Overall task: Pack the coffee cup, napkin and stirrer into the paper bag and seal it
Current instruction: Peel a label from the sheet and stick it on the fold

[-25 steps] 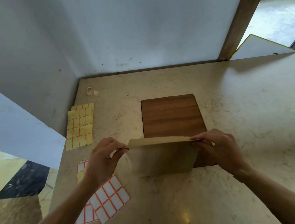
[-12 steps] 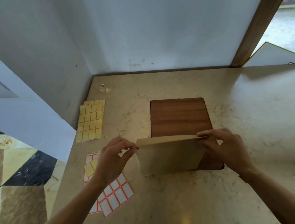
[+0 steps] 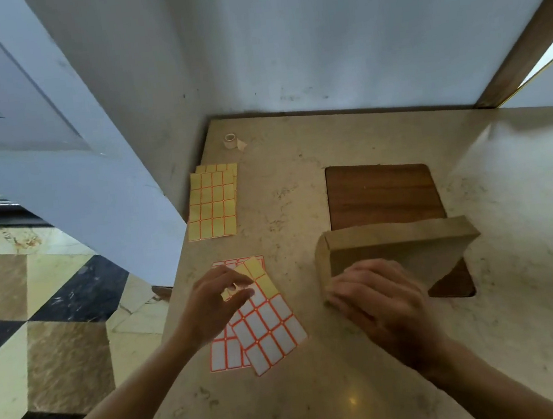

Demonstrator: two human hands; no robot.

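Brown paper bag [image 3: 389,248] may spring open if your flat right hand [image 3: 378,296] lifts while your loosely curled, empty left hand [image 3: 216,302], left of the bag, picks at the label sheets [image 3: 268,327].

Single head-worn view, steeply down and forward, close over the marble counter [image 3: 388,351] corner.

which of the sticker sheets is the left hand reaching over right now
The white-label sheet nearest the person, lying tilted with a few yellow labels at its top. The left hand hovers over its upper end. The all-yellow sheet lies further back by the wall, untouched.
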